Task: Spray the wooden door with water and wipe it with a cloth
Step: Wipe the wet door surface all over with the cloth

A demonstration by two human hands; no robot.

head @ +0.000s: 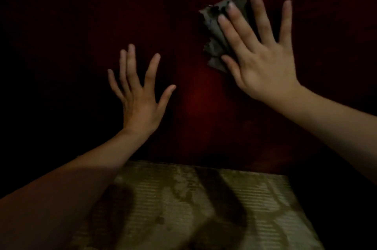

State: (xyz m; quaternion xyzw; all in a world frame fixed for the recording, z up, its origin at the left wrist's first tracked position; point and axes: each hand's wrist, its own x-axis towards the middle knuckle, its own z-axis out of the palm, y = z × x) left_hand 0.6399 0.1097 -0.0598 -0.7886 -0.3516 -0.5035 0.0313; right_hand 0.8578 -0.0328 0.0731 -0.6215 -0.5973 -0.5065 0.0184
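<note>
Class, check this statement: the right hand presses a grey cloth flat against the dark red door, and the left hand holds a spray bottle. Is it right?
Not quite. In the head view the left hand holds nothing; it is empty, spread wide. The right hand does press the grey cloth flat against the dark red door.

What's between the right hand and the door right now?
In the head view, the grey cloth lies between the right hand and the wooden door, under the hand's straight fingers and sticking out on the thumb side.
</note>
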